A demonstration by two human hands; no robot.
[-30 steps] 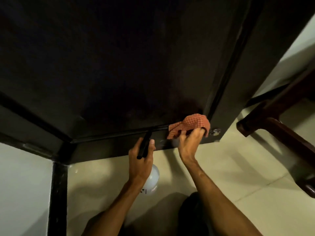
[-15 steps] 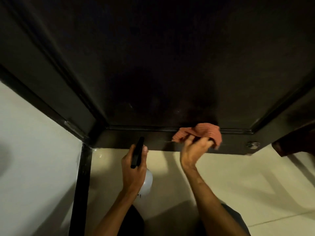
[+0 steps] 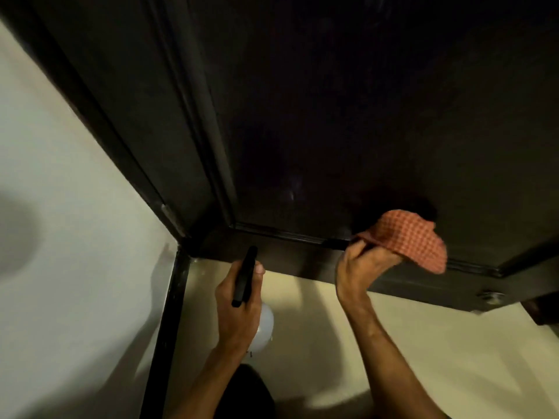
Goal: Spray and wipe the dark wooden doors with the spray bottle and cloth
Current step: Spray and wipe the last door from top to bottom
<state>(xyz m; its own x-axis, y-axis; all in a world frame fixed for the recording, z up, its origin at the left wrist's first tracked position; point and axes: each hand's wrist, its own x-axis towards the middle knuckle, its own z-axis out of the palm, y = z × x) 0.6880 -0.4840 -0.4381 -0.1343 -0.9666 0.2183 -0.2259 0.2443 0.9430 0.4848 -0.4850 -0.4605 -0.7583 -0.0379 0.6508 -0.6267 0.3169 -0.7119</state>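
At the far left we see a pale wall (image 3: 60,207) and the black skirting strip (image 3: 169,313) that runs up to the dark door frame (image 3: 130,116). Next comes our left hand (image 3: 239,313), its fingers (image 3: 232,275) curled round the neck of the spray bottle (image 3: 264,325), low above the floor (image 3: 438,352) and just short of the door's bottom rail. The black spray head (image 3: 244,276) points up toward the wood. We judge the bottle is held here so it is ready for a squirt on the lower panel. Its white body is mostly hidden behind the hand and is not see-through, so we cannot tell how much liquid it holds.

Further right, the dark wooden door (image 3: 332,116) fills the upper view, with faint streaks near its lower edge. Our right hand (image 3: 363,267) has its fingers (image 3: 357,249) clenched on a bunched orange checked cloth (image 3: 408,237), held against the moulding where panel meets bottom rail. We judge the wad is bunched so its folds reach into that groove. At far right a small metal fitting (image 3: 490,297) sits near the rail's lower corner.
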